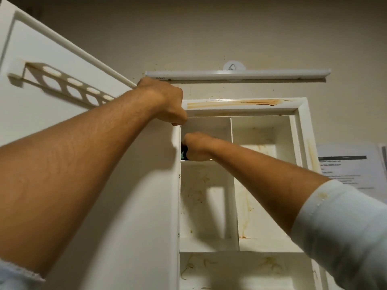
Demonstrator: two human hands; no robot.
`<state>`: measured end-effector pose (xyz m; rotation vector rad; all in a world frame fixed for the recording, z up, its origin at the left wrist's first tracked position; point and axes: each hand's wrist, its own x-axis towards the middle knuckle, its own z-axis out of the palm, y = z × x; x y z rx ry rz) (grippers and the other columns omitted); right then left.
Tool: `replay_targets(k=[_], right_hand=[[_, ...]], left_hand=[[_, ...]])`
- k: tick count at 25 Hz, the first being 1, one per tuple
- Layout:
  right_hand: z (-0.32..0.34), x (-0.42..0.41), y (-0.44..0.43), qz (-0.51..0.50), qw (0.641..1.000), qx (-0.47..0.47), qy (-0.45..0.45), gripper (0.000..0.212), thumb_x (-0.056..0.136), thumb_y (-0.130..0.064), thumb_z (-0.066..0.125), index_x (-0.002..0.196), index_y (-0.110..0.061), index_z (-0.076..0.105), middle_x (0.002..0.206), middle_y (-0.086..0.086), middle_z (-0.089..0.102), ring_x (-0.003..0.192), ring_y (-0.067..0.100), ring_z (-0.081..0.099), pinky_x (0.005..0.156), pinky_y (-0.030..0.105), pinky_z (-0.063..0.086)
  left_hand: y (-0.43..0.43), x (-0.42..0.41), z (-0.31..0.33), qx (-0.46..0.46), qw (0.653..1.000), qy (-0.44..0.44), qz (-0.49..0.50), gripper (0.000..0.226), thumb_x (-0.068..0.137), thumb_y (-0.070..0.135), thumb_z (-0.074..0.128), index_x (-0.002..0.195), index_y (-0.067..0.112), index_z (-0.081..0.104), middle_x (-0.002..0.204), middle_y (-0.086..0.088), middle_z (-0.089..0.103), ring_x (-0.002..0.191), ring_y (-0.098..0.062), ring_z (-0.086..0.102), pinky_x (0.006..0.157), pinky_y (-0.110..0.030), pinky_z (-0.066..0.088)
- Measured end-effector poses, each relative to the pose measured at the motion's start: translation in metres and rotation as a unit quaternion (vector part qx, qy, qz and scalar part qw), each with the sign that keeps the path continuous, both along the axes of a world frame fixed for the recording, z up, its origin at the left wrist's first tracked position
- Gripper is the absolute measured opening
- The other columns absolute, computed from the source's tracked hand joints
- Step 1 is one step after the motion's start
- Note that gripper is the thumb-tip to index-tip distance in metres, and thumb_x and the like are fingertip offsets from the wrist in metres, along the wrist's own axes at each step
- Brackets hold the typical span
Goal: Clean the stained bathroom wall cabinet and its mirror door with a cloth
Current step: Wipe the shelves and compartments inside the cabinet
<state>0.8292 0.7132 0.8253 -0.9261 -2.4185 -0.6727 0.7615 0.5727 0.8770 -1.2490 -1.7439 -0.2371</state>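
The white wall cabinet (301, 130) hangs open, with brown stains on its top frame and inside its compartments. Its door (129, 206) is swung out to the left, inner side facing me, so the mirror is hidden. My left hand (165, 101) grips the door's top corner next to the cabinet frame. My right hand (196, 146) is inside the upper left compartment, holding a dark, teal-tinged cloth (183, 153) against the left inner wall. Only a small part of the cloth shows.
A holed white rack (69, 84) sticks out from the door's inner side at upper left. A tube light (236, 74) runs along the wall above the cabinet. Printed paper sheets (345, 166) are stuck on the wall to the right.
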Motion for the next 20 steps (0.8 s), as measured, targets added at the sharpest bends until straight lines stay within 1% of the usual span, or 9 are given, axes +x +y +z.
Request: replay_targets(k=[3, 5, 8, 10, 12, 14, 16, 18, 20], right_hand=[[0.016, 0.028, -0.026, -0.069, 0.994, -0.014, -0.089, 0.036, 0.093, -0.001, 0.056, 0.125, -0.014, 0.066, 0.112, 0.006, 0.065, 0.098, 0.027, 0.061, 0.080, 0.035, 0.052], [0.024, 0.045, -0.027, -0.111, 0.986, -0.030, -0.120, 0.045, 0.090, 0.000, 0.064, 0.131, -0.020, 0.061, 0.117, 0.005, 0.061, 0.103, 0.026, 0.060, 0.082, 0.034, 0.053], [0.012, 0.048, -0.010, -0.129, 0.980, 0.047, -0.141, 0.024, 0.093, -0.006, 0.064, 0.114, -0.018, 0.063, 0.110, 0.005, 0.065, 0.094, 0.023, 0.059, 0.078, 0.033, 0.051], [0.007, 0.036, 0.006, -0.148, 0.977, 0.076, -0.130, 0.023, 0.095, -0.011, 0.064, 0.117, -0.016, 0.067, 0.112, 0.006, 0.068, 0.089, 0.022, 0.058, 0.077, 0.032, 0.048], [0.010, 0.029, 0.008, -0.162, 0.979, 0.052, -0.116, 0.031, 0.095, -0.010, 0.064, 0.125, -0.016, 0.067, 0.118, 0.008, 0.067, 0.092, 0.023, 0.058, 0.080, 0.032, 0.048], [0.015, 0.033, -0.001, -0.160, 0.977, 0.038, -0.137, 0.031, 0.092, -0.005, 0.062, 0.121, -0.016, 0.069, 0.114, 0.008, 0.068, 0.094, 0.025, 0.061, 0.085, 0.035, 0.053], [0.019, 0.039, -0.019, -0.175, 0.968, 0.027, -0.176, 0.026, 0.090, -0.001, 0.058, 0.111, -0.013, 0.068, 0.101, 0.006, 0.067, 0.088, 0.023, 0.059, 0.076, 0.034, 0.051], [0.025, 0.042, -0.029, -0.178, 0.967, 0.014, -0.182, 0.022, 0.091, 0.000, 0.060, 0.104, -0.017, 0.063, 0.092, 0.001, 0.060, 0.084, 0.020, 0.056, 0.073, 0.032, 0.047], [0.024, 0.039, -0.024, -0.173, 0.971, 0.025, -0.165, 0.027, 0.091, -0.002, 0.062, 0.108, -0.022, 0.063, 0.098, 0.002, 0.062, 0.089, 0.022, 0.057, 0.076, 0.033, 0.050]], left_hand=[[-0.001, 0.000, -0.001, -0.007, 1.000, -0.001, -0.002, 0.034, 0.088, 0.046, 0.057, 0.113, 0.023, 0.057, 0.088, 0.000, 0.058, 0.087, -0.023, 0.057, 0.077, -0.041, 0.037], [0.000, -0.003, 0.000, -0.008, 1.000, 0.007, -0.003, 0.036, 0.088, 0.046, 0.057, 0.115, 0.023, 0.056, 0.090, 0.000, 0.059, 0.088, -0.023, 0.057, 0.079, -0.041, 0.038], [0.001, -0.003, -0.001, -0.011, 1.000, 0.009, 0.002, 0.038, 0.088, 0.044, 0.056, 0.120, 0.022, 0.055, 0.093, -0.002, 0.059, 0.091, -0.025, 0.057, 0.086, -0.046, 0.042], [0.000, -0.003, -0.001, -0.011, 1.000, 0.021, 0.002, 0.038, 0.089, 0.042, 0.055, 0.120, 0.021, 0.056, 0.090, -0.002, 0.059, 0.086, -0.023, 0.058, 0.082, -0.044, 0.041], [0.000, -0.005, -0.002, -0.017, 1.000, 0.024, 0.002, 0.038, 0.088, 0.040, 0.054, 0.121, 0.020, 0.057, 0.090, -0.003, 0.059, 0.085, -0.023, 0.057, 0.079, -0.042, 0.038], [-0.003, -0.004, -0.001, -0.022, 0.999, 0.028, 0.000, 0.041, 0.088, 0.041, 0.055, 0.123, 0.019, 0.057, 0.092, -0.005, 0.060, 0.091, -0.025, 0.058, 0.080, -0.043, 0.037], [-0.003, -0.004, -0.003, -0.023, 0.999, 0.033, -0.001, 0.042, 0.089, 0.041, 0.055, 0.124, 0.018, 0.058, 0.094, -0.006, 0.061, 0.094, -0.026, 0.059, 0.082, -0.043, 0.038], [0.001, -0.007, -0.002, -0.021, 0.999, 0.037, 0.003, 0.044, 0.090, 0.042, 0.055, 0.126, 0.018, 0.057, 0.097, -0.007, 0.061, 0.096, -0.027, 0.059, 0.082, -0.044, 0.038], [0.002, -0.007, -0.001, -0.020, 0.999, 0.036, 0.007, 0.046, 0.090, 0.043, 0.056, 0.128, 0.018, 0.056, 0.098, -0.008, 0.061, 0.096, -0.027, 0.059, 0.082, -0.044, 0.037]])
